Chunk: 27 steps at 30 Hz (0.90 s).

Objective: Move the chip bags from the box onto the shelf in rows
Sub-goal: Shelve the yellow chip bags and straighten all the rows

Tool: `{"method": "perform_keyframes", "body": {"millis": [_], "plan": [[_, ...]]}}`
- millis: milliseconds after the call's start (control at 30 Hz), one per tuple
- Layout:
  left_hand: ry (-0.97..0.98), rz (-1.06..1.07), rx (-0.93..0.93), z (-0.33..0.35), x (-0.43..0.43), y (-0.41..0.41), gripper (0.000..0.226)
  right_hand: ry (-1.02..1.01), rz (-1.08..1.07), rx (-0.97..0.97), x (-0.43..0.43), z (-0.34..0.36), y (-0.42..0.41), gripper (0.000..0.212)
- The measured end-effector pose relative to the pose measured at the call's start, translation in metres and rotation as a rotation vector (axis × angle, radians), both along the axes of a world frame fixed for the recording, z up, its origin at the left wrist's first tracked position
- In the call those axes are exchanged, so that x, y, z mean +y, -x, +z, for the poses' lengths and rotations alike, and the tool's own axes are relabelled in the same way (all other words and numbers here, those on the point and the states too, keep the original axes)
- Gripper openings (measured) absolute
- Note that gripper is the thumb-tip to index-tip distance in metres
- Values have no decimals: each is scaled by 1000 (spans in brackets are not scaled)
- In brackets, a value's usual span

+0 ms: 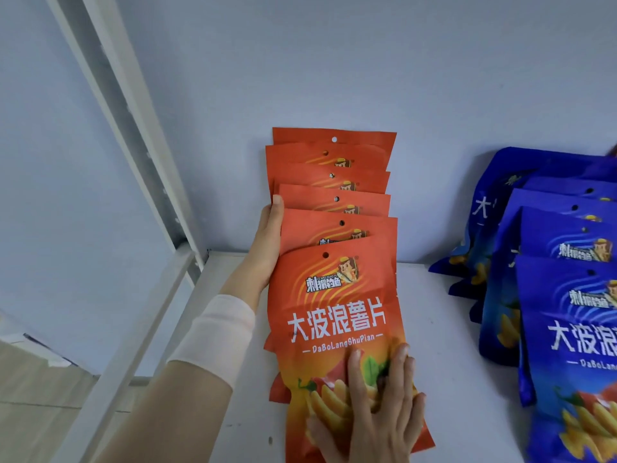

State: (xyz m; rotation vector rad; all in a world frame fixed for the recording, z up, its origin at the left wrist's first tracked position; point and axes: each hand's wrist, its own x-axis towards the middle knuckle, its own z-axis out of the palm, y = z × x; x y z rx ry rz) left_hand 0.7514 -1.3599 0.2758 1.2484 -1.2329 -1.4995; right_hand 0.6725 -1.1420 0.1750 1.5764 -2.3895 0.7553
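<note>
Far left: white post (133, 128), slanted, down to the shelf (440, 345) corner. Next, left hand (263, 242) out of a pale sleeve (217, 335), fingers straight and together, flat against the left edge of the red bags (334, 192). Six of these, upright on the shelf, overlapped in one row from front to back wall. Low on the front bag (334, 315), right hand (377, 406), fingers straight and slightly apart, pressed flat. Further right, apart from the red row, blue bags (567, 295), likewise overlapped.
</note>
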Motion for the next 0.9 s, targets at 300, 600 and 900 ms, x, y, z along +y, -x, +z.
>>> {"method": "perform_keyframes", "body": {"millis": [300,600,900], "plan": [[-15,-152,103,-8,6,40,58,7,30,-70,6,8,25,79],[-33,-197,199,-12,26,90,73,-22,23,-80,26,11,74,81],[-116,-144,387,-8,66,93,63,-8,36,-70,37,14,99,78]]}}
